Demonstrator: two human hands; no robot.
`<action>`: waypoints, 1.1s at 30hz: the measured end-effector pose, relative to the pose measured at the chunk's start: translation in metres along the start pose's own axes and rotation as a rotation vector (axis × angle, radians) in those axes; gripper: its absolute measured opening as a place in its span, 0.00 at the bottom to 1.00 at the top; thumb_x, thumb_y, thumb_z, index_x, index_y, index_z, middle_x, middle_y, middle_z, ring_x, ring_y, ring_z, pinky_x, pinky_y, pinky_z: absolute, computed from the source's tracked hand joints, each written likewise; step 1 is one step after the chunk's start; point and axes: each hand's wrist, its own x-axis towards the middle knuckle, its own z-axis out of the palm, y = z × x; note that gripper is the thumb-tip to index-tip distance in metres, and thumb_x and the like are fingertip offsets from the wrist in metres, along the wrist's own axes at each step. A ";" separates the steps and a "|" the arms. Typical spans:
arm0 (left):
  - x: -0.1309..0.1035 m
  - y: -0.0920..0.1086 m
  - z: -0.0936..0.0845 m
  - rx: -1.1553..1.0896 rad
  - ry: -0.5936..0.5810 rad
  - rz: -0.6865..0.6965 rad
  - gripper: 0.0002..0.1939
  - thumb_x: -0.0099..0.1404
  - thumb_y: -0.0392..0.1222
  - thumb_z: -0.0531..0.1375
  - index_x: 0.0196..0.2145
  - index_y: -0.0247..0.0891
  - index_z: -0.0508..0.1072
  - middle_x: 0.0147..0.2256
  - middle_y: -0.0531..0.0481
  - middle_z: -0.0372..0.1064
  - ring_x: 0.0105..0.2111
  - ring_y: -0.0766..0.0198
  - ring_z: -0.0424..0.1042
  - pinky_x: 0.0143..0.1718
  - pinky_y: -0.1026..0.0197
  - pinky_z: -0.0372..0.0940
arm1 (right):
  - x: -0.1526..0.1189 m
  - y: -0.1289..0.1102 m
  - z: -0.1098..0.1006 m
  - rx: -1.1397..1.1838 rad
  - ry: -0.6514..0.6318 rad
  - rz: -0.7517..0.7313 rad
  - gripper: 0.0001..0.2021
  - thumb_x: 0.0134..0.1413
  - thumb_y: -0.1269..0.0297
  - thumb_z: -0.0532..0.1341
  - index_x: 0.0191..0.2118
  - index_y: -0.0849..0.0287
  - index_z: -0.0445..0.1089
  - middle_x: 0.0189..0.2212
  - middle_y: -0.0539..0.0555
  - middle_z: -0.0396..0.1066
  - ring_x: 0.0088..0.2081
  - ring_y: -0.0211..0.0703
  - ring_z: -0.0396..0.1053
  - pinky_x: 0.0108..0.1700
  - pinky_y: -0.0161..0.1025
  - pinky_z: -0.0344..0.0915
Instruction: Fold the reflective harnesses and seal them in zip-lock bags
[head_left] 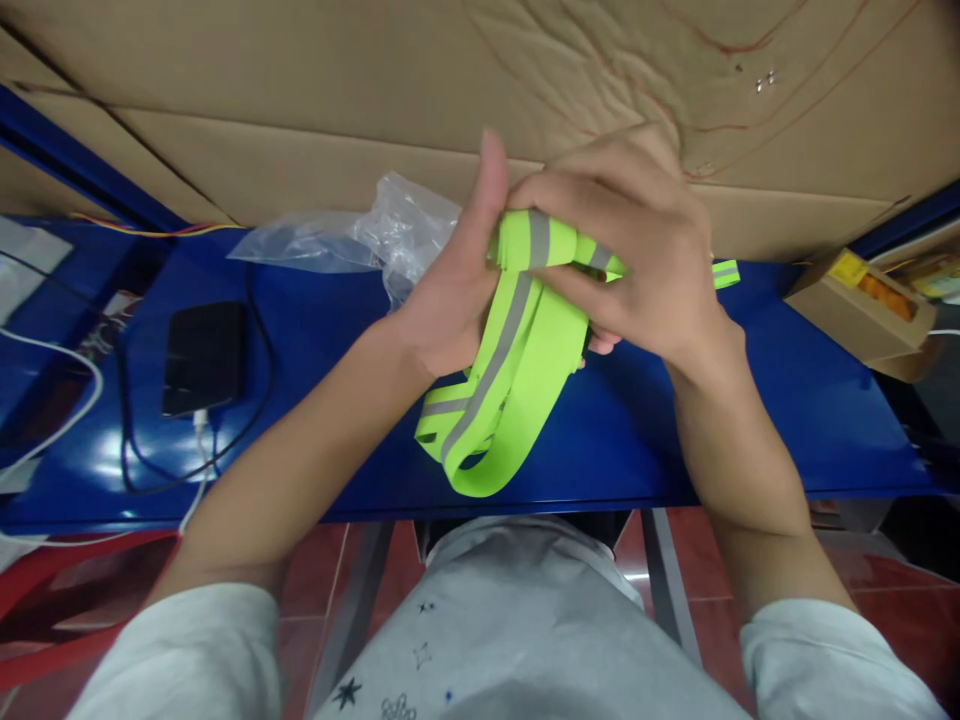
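A neon yellow-green reflective strap (525, 365) with a grey stripe is bunched between my two hands above the blue table. My left hand (469, 270) supports the bundle from the left, its thumb pointing up and its other fingers hidden behind the strap. My right hand (637, 240) is closed around the top folds, pinching them between thumb and fingers. Long loops of the strap hang down toward the table's front edge. One short end pokes out to the right behind my right wrist. Behind my left hand lies a crumpled clear plastic bag (397, 230).
On the left of the blue table (360, 440) lies a black phone (204, 358) with a white cable plugged in. Several other cables trail nearby. An open cardboard box (859, 310) stands at the right. Brown cardboard (337, 70) walls the back.
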 end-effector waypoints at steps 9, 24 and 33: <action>0.011 -0.002 -0.019 0.004 0.008 0.163 0.15 0.77 0.46 0.54 0.40 0.38 0.78 0.36 0.53 0.78 0.48 0.57 0.82 0.50 0.59 0.77 | 0.003 0.000 0.023 0.539 0.177 0.188 0.19 0.76 0.58 0.50 0.64 0.59 0.61 0.66 0.59 0.65 0.69 0.44 0.64 0.69 0.50 0.67; 0.004 -0.015 -0.025 0.193 -0.072 0.076 0.15 0.71 0.47 0.61 0.49 0.36 0.78 0.39 0.48 0.82 0.43 0.47 0.84 0.44 0.48 0.79 | -0.005 0.010 -0.007 0.829 -0.068 0.738 0.18 0.40 0.43 0.78 0.36 0.43 0.80 0.32 0.51 0.80 0.29 0.51 0.75 0.29 0.50 0.74; 0.008 -0.021 -0.034 0.234 -0.200 -0.021 0.17 0.60 0.38 0.73 0.48 0.34 0.82 0.46 0.42 0.84 0.48 0.49 0.83 0.54 0.49 0.77 | 0.001 -0.003 -0.017 0.566 0.111 0.734 0.15 0.50 0.40 0.74 0.34 0.43 0.79 0.31 0.49 0.76 0.30 0.50 0.73 0.31 0.49 0.71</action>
